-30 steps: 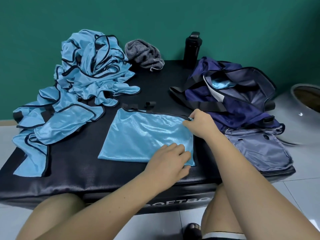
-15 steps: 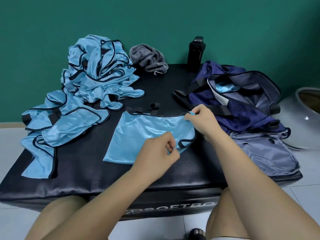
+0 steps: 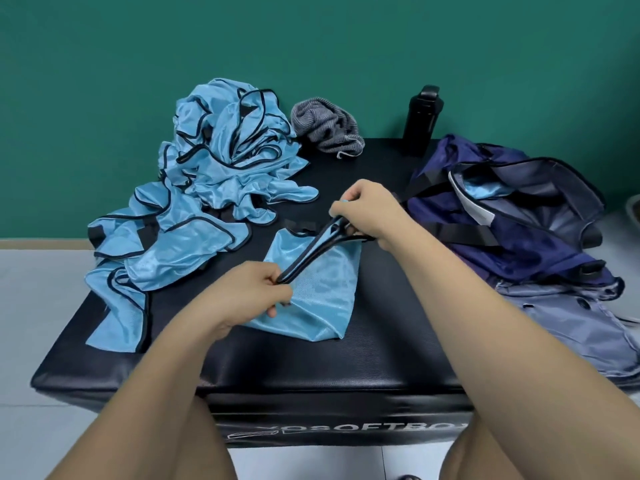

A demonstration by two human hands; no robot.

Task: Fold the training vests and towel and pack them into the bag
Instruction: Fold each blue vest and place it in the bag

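My left hand (image 3: 256,292) pinches the black trim of a shiny light-blue vest (image 3: 322,299) lying in the middle of the black padded box (image 3: 242,368). Just beyond, my right hand (image 3: 367,209) pinches the same trim, taut between us. A heap of crumpled blue vests (image 3: 221,174) sits at the left edge, the open navy fabric bag (image 3: 502,216) at the right, and a bunched grey towel (image 3: 325,124) at the far edge.

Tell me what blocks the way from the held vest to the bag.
Nothing visible does. The left hand and right hand pinch the vest; the bag lies open just right of it.
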